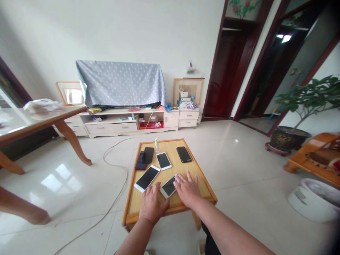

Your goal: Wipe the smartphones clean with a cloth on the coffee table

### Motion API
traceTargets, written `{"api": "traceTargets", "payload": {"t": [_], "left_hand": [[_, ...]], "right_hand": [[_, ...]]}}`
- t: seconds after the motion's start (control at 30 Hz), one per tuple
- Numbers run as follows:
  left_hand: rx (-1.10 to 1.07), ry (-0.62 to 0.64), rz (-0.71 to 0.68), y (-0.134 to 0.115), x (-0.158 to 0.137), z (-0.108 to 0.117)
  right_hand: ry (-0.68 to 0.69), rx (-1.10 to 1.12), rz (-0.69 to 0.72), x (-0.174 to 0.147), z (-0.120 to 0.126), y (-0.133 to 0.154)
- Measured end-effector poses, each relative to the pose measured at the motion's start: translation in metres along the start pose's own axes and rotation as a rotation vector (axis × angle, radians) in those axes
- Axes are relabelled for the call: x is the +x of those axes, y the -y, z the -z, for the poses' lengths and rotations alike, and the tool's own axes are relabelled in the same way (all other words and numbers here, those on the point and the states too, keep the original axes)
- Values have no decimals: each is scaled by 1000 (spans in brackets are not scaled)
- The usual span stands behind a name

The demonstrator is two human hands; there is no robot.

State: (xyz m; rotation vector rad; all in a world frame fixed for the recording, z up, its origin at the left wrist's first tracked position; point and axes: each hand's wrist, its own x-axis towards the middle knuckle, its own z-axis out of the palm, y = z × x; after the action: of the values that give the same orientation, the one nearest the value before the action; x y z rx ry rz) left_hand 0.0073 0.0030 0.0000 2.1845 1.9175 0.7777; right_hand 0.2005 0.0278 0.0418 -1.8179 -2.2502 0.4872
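A white smartphone (169, 186) with a dark screen lies slanted near the front edge of a small wooden table (196, 180). My right hand (187, 188) has its fingers spread, with some fingertips on the phone's upper right end. Beside the phone's lower left end rests my left hand (152, 202), thumb and fingers apart; whether it touches the phone I cannot tell. Another white smartphone (147, 178) lies just beyond my left fingers. Farther back are a smaller white smartphone (164, 160), a black phone (184, 154) at the right and a dark phone (148, 155) at the left.
A small pump bottle (156, 145) stands at the table's far edge. A cable (117, 202) runs over the tiled floor on the left. A larger table (71, 138) stands left, a white bucket (313, 200) and potted plant (289, 136) right. A low TV cabinet (114, 128) lines the wall.
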Motion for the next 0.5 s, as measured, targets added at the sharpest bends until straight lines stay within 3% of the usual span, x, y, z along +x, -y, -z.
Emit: {"api": "traceTargets", "payload": {"t": [0.2,0.4,0.5], "left_hand": [[-27,12,-5,2,0,-2],[-36,-17,7,0,1,-1],[-39,-10,5,2,1,-3]], "right_hand": [[103,59,307,-21,-11,19],[14,21,88,-5,-5,17],[45,43,226,-8,-13,24]]}}
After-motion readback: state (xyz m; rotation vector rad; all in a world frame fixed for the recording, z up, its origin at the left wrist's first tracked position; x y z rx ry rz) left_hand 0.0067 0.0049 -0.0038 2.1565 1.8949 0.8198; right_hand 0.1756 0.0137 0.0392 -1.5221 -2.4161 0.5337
